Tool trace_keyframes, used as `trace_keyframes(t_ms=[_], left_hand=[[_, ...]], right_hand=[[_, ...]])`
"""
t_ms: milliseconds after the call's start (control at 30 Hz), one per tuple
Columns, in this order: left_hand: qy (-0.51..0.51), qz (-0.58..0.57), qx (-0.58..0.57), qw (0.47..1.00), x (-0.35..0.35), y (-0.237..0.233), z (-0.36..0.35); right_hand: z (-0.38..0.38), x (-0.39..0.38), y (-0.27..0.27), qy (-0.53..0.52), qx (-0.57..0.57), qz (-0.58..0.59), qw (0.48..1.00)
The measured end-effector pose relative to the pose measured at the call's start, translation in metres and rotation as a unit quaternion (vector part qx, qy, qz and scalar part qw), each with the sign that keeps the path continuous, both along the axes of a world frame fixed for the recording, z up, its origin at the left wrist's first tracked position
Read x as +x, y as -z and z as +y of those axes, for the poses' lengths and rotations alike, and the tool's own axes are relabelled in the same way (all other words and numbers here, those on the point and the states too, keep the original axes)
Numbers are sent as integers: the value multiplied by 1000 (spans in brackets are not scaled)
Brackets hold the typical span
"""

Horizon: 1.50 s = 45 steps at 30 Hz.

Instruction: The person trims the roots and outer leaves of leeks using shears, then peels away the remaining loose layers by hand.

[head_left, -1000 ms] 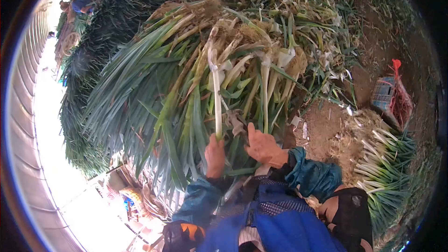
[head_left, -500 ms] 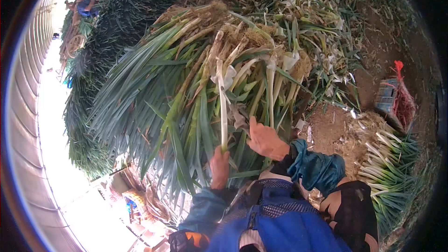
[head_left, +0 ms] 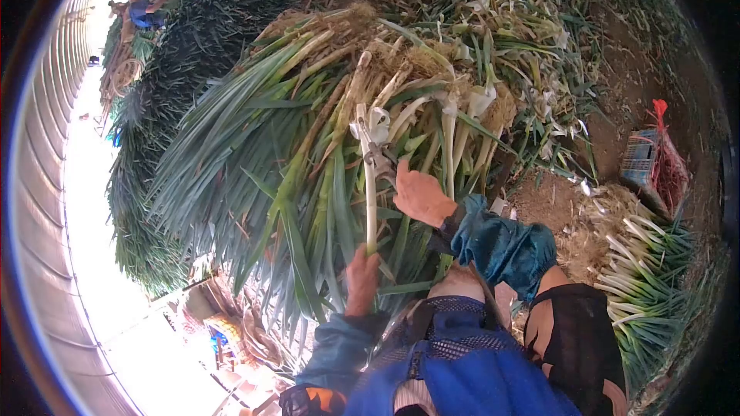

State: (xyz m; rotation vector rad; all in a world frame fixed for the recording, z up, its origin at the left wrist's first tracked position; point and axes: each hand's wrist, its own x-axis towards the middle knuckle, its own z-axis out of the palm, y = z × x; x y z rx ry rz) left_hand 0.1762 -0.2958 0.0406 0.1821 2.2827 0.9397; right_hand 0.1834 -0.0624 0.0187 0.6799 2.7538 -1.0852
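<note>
My left hand [head_left: 362, 281] is closed around a leek [head_left: 369, 200], gripping it where the pale shank turns green. The leek stands nearly upright in view, its white end pointing away from me. In my right hand [head_left: 422, 194] is a small grey metal tool [head_left: 382, 163]; its exact kind is not clear. The tool's head meets or nearly meets the shank partway up. Loose whitish skin [head_left: 379, 123] shows beside the leek's upper end. Under both hands spreads a large heap of unpeeled leeks [head_left: 231, 146] with brown roots and long green leaves.
Cleaned leeks [head_left: 640, 277] lie in a row at the right. Behind them stands a blue crate [head_left: 640, 156] with red netting [head_left: 667, 173]. Leaf scraps [head_left: 509, 15] cover the ground ahead. Another leek pile [head_left: 208, 23] rises at the left, with a person [head_left: 145, 11] beyond.
My right hand has moved up and left, bringing the grey tool from beside the leek's lower shank to its upper part. My left hand keeps its hold, almost still.
</note>
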Motion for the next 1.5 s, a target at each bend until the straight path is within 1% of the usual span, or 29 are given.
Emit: trace_keyframes(t_ms=[67, 133, 233, 267, 300, 367, 400, 433, 467, 500, 533, 567, 600, 633, 700, 733, 800, 833, 900, 933, 1033, 1167, 1200, 1233, 1300, 1333, 1367, 1433, 1500], left_hand=[[-4, -20, 22, 1000, 0, -8, -2], [-4, -52, 45, 998, 2, -21, -6], [77, -24, 7, 997, 13, -8, -22], [121, 10, 62, 991, 19, -5, -19], [133, 21, 69, 988, 25, 3, -12], [155, 43, 79, 984, 31, 29, 4], [168, -23, -30, 985, 26, 40, 17], [272, 111, -29, 956, 13, 44, 31], [367, 241, -27, 898, -5, 48, 47], [363, 307, -22, 879, -30, 40, 69], [357, 372, -18, 856, -59, 30, 87], [282, 374, -113, 876, -83, 38, 93], [247, 416, -130, 865, -107, 34, 103], [211, 460, -145, 850, -130, 29, 111], [197, 445, -196, 851, -168, 58, 103], [195, 424, -206, 860, -176, 63, 106], [192, 380, -227, 876, -185, 70, 107], [194, 319, -217, 902, -179, 53, 112], [199, 186, -192, 943, -155, 25, 121], [230, 155, -194, 941, -143, 24, 120], [155, 14, -49, 987, -97, 35, 108], [162, -166, 2, 973, -84, 52, 103], [167, -227, 62, 958, -85, 54, 97], [166, -216, 62, 960, -87, 62, 90], [164, -190, 61, 966, -87, 74, 83], [179, -145, -1, 973, -85, 74, 85], [203, -59, -46, 976, -83, 75, 89], [247, 112, -132, 953, -74, 69, 102], [219, 130, -149, 955, -69, 56, 119]], right_hand=[[-3, 5, 1, -7, -26, 8, 1000], [-2, 10, -21, -27, -46, 36, 998], [-13, 34, -60, -62, -105, 82, 989], [-21, 42, -70, -63, -120, 61, 989], [-26, 53, -80, -90, -120, 24, 988], [-30, 70, -56, -77, -191, -21, 978], [-22, 74, -36, -57, -163, -76, 982], [-9, 77, -12, -37, -134, -130, 982], [8, 84, 12, 0, -105, -121, 987], [22, 93, 31, 37, -75, -111, 990], [28, 102, 40, 29, -28, -53, 998], [29, 112, 46, 22, 16, 2, 1000], [29, 120, 49, 16, 59, 59, 996], [27, 119, 41, 22, 15, 8, 1000], [20, 108, 16, 33, -71, -89, 993], [13, 109, 14, 48, -65, -77, 994], [1, 115, 18, 45, -64, -6, 997], [-3, 114, 17, 45, -64, 30, 996], [-14, 114, 5, 55, -97, 19, 994], [-19, 115, -1, 59, -114, 11, 992], [-25, 132, -6, 33, -115, 48, 992], [-27, 151, -17, 69, -154, -26, 985], [-30, 155, -19, 73, -152, -45, 985], [-32, 158, -20, 78, -151, -61, 984], [-47, 170, -6, 37, -155, -29, 987], [-51, 174, -2, 26, -166, -36, 985], [-55, 177, 2, 16, -176, -42, 983], [-45, 158, -45, 17, -210, -104, 972], [-46, 151, -42, 21, -191, -78, 978]])
